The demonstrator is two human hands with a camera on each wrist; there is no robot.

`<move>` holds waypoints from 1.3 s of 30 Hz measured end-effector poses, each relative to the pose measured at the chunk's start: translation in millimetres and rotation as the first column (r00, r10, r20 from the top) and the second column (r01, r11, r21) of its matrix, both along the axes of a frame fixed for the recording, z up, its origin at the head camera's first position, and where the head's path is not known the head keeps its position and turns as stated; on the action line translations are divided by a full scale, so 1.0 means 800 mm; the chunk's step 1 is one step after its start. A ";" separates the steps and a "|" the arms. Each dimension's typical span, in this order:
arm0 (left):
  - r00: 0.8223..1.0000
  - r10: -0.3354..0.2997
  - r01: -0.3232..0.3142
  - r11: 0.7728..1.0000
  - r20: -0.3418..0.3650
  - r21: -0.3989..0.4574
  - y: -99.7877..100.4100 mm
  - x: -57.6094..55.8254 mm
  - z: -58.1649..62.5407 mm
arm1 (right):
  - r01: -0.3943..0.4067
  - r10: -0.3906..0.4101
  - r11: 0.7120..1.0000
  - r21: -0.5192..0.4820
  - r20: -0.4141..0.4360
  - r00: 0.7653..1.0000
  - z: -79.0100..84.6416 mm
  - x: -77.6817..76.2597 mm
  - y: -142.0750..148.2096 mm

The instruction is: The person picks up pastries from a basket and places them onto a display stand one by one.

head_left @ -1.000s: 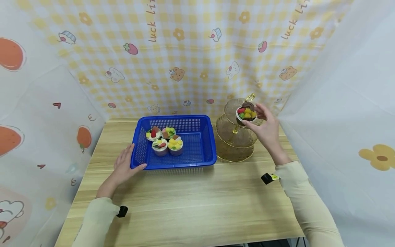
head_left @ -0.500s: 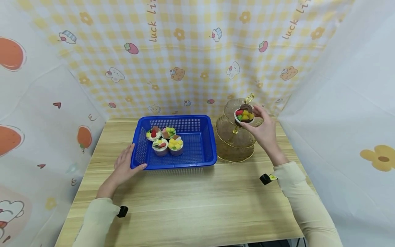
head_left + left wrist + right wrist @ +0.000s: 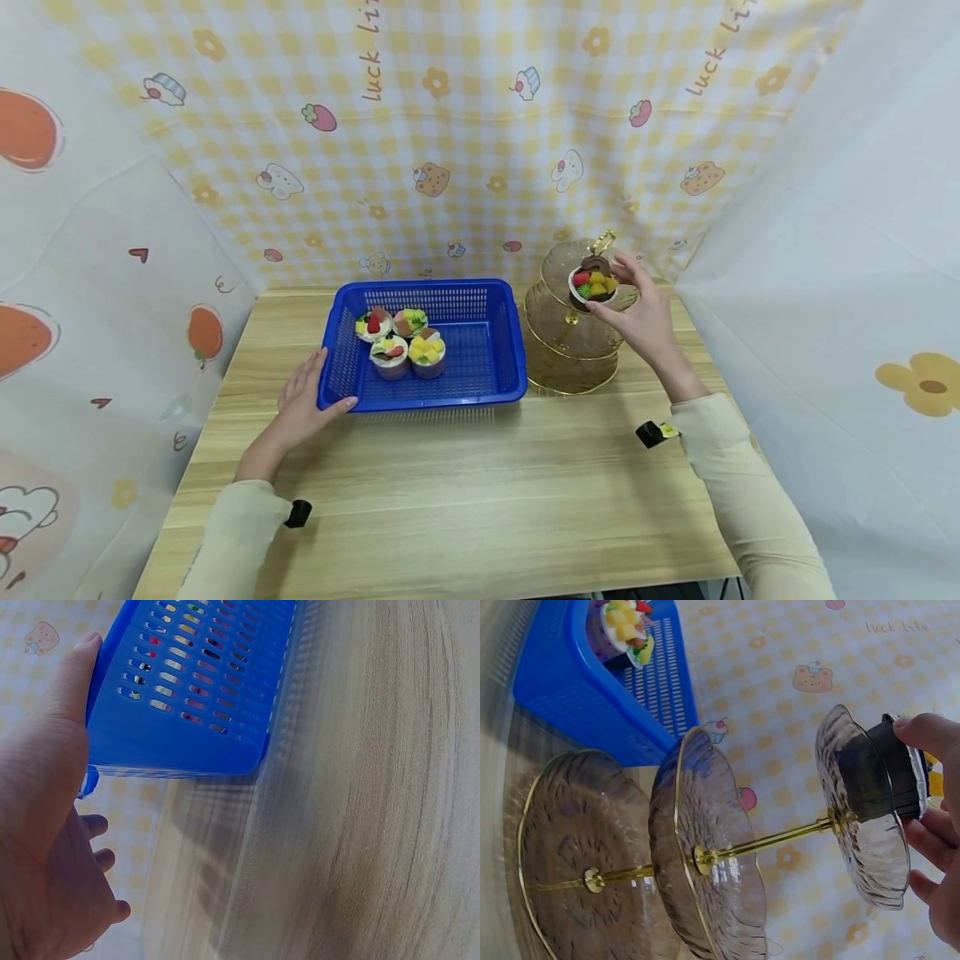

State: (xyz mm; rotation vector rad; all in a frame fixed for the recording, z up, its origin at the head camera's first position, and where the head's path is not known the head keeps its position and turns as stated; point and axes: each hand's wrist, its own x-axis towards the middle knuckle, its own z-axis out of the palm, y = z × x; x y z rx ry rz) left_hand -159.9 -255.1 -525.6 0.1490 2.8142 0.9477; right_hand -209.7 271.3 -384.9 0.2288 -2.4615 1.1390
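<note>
The right hand (image 3: 643, 312) pinches a round black dessert cup (image 3: 588, 290) topped with colourful fruit at the top tier of a clear brownish, gold-rimmed three-tier stand (image 3: 555, 333); whether it rests there is unclear. The stand is at 3 o'clock from a rectangular blue plastic basket (image 3: 431, 406), whose 8 o'clock corner the left hand (image 3: 302, 406) touches, thumb and fingers spread.

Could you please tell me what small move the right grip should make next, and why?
Probably ease the dark fruit-topped cup down until it sits on the clear top tier: the right grip holds it there, and its lower part shows through that tier in the right wrist view, though contact is hard to confirm.
</note>
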 end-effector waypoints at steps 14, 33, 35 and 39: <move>1.000 0.005 -0.005 1.000 0.011 0.000 0.001 -0.001 0.003 | -0.026 0.026 1.000 0.009 0.034 0.999 -0.001 0.002 0.004; 1.000 0.004 -0.003 1.000 0.014 -0.005 -0.001 -0.001 -0.001 | -0.038 0.038 0.999 0.005 0.014 0.999 0.015 0.012 0.011; 1.000 0.003 -0.003 1.000 0.014 -0.006 -0.001 -0.001 0.000 | -0.037 0.037 0.999 -0.004 -0.014 0.999 0.020 0.014 0.013; 1.000 0.003 -0.003 1.000 0.014 -0.005 -0.001 -0.001 0.002 | -0.016 0.013 1.000 -0.020 -0.120 0.993 0.030 0.021 0.009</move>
